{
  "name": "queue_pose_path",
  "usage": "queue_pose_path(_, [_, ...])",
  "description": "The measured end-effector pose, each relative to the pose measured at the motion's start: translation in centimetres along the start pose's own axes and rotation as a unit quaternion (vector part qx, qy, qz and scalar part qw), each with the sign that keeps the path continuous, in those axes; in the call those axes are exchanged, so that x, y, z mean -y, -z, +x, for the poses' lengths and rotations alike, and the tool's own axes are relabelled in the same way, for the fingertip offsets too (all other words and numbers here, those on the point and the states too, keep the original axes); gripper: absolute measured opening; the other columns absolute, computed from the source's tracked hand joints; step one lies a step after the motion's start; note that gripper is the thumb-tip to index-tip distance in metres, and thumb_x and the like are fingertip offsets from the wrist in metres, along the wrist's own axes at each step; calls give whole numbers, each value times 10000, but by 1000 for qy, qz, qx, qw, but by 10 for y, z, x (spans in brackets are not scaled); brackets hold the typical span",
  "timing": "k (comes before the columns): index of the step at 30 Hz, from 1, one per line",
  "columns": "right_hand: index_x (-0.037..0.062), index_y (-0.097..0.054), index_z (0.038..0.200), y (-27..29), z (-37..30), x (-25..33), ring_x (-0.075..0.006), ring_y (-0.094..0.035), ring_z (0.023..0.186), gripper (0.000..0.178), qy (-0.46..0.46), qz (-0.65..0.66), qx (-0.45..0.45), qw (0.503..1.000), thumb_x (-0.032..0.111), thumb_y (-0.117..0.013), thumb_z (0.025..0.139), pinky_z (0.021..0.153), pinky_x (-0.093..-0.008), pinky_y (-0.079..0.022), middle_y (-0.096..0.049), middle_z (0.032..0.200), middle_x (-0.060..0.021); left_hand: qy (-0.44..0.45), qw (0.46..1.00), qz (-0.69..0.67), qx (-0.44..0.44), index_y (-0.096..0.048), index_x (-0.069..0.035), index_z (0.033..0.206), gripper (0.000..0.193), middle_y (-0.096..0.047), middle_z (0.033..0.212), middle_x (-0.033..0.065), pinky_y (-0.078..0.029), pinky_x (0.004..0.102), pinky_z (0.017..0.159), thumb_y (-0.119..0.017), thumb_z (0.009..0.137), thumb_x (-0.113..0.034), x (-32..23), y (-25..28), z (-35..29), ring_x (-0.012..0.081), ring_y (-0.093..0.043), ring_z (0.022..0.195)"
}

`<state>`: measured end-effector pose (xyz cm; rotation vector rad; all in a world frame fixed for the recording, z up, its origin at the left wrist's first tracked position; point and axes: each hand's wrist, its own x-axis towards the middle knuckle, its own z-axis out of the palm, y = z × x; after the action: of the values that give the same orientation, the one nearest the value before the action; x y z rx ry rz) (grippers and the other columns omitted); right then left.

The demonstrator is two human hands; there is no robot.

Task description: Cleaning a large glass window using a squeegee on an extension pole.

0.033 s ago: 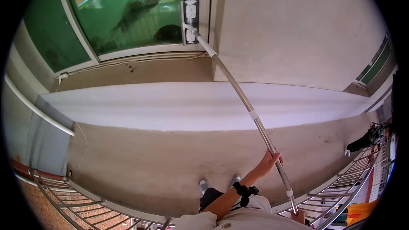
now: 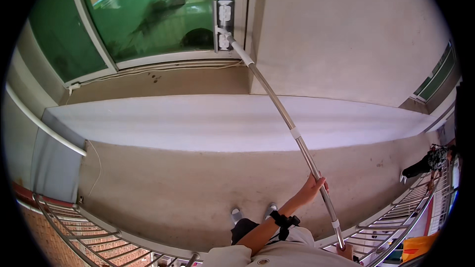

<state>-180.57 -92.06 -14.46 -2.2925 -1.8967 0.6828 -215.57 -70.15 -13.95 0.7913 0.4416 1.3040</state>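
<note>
My left hand [image 2: 313, 187], with a black strap and small device on its wrist, is closed around the lower part of a long metal pole. Down at the pole's bottom end, my right hand [image 2: 345, 251] also grips it, partly cut off by my shirt. The pole belongs to a window squeegee [image 2: 267, 87] that slants up and left across the view. Its upright head, dark-edged with white plates [image 2: 224, 25], rests at the right edge of a green-tinted window pane [image 2: 143, 20], by the frame. Whether it presses on the glass I cannot tell.
A pale ledge [image 2: 217, 121] runs between me and the window, with cables along the sill. Metal railings [image 2: 94, 237] curve behind me on both sides. A person in dark trousers [image 2: 418, 168] stands by the railing at right. A white pipe [image 2: 44, 126] crosses at left.
The squeegee head and upper pole have shifted very slightly to the right. Both hands keep the same grip on the pole.
</note>
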Motion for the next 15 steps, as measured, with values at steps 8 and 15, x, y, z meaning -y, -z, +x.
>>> queue_pose_path(8, [-34, -573, 638, -43, 29, 59, -391, -540, 468, 359, 122, 46, -9, 991, 267, -649, 819, 468, -465, -391, -510, 512, -217, -33, 993, 27, -112, -336, -82, 1006, 171, -534, 783, 63, -518, 328, 662, -429, 1007, -225, -17, 48, -25, 163, -594, 700])
queue_pose_path(15, [-34, -579, 647, 2, 40, 102, -435, -569, 584, 393, 51, 7, 49, 997, 317, -664, 802, 494, -474, -405, -519, 559, -239, -38, 990, 73, -118, -315, -94, 1006, 208, -533, 789, 78, -542, 361, 648, -436, 1004, -262, -45, 53, 0, 190, -613, 696])
